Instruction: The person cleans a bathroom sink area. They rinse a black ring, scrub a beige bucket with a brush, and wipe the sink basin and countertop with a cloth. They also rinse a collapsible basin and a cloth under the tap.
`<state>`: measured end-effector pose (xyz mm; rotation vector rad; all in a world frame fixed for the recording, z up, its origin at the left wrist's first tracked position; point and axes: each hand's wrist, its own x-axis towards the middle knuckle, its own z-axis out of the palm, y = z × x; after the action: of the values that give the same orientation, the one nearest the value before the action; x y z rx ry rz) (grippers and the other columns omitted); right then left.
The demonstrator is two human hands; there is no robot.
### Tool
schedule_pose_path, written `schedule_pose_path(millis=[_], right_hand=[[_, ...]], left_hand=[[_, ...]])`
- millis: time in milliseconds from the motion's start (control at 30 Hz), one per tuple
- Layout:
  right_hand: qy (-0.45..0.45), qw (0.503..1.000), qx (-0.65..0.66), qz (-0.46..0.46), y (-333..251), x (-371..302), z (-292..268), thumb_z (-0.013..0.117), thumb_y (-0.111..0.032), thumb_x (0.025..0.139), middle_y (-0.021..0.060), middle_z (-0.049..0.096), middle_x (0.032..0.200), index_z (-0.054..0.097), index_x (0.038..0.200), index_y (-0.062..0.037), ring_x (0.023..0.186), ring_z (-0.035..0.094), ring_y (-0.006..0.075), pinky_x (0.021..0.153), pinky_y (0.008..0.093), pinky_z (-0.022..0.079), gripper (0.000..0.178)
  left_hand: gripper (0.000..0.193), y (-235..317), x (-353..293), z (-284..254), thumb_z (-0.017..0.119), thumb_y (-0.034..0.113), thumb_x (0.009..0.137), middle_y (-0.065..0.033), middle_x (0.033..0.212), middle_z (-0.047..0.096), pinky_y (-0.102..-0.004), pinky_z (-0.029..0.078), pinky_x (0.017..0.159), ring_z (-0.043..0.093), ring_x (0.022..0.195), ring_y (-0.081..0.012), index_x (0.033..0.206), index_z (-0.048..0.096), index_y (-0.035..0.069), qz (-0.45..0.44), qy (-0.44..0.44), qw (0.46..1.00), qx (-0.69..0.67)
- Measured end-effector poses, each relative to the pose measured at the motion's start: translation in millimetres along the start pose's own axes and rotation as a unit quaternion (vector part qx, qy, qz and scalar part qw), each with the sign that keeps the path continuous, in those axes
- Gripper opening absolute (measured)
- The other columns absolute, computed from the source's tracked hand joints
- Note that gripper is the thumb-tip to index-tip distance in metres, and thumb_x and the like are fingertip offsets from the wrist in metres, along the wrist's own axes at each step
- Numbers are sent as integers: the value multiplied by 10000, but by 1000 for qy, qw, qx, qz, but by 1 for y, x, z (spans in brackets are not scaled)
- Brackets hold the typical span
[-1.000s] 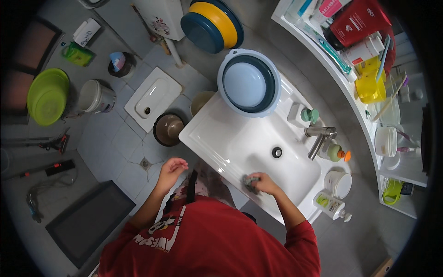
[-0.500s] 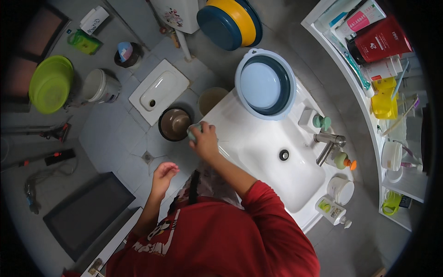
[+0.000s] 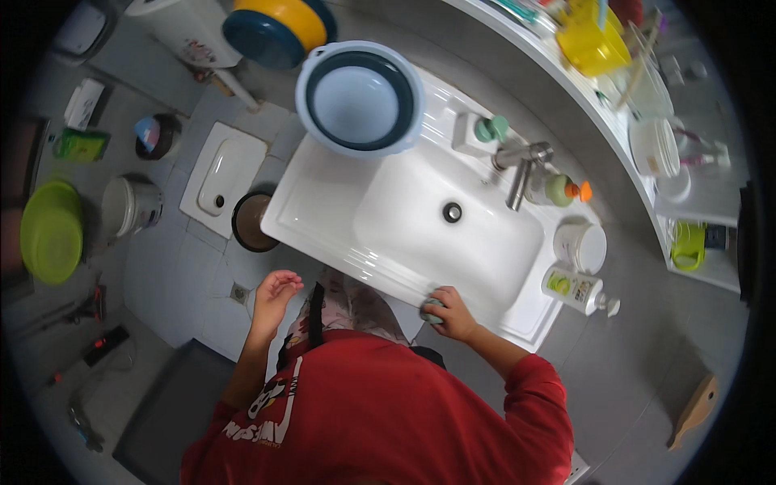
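Grey bathroom tiles surround a white sink (image 3: 339,194), whose near rim runs diagonally across the person's front. Right hand (image 3: 454,314) presses a small greenish sponge (image 3: 431,310) on that rim, fingers closed over it; left hand (image 3: 273,293) hangs empty and loosely open, just off the sink's near-left edge, well apart from the sponge.

Basin (image 3: 359,99) on sink (image 3: 323,202) left end, tap (image 3: 521,166) behind, soap bottle (image 3: 575,289) right.

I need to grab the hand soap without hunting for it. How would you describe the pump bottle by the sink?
Start at the white sink and go to its right end, past the tap. The pump bottle lies beside a round white jar; it alone has a green label and a pump spout.
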<state>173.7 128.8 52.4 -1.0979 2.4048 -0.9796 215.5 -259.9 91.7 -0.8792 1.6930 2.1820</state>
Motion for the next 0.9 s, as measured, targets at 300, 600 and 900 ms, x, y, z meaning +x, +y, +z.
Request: schedule_pose_path(millis=[300,600,900], right_hand=[[228,903,-63,357,12,-32,27,628,-148,642,145,560,860,571,909,-59,848,504,328,756,422,406,288],[154,909,-99,374,26,-84,9,640,-182,661,126,514,980,554,987,-120,885,498,315,755,417,423,344],[-51,885,-267,377,111,-132,-29,612,-263,675,72,560,1015,614,924,-113,1016,465,235,887,425,324,290]], left_hand=[[189,-11,12,25,498,5,825,-80,946,569,-260,439,780,570,873,-165,1013,514,10,-26,-52,996,64],[178,10,19,67,484,-2,813,-90,935,569,-268,436,783,567,857,-163,988,514,-7,-45,-98,988,110],[159,5,39,79,495,-6,818,-83,922,574,-256,437,772,563,853,-151,975,515,-8,-72,-137,973,169]])
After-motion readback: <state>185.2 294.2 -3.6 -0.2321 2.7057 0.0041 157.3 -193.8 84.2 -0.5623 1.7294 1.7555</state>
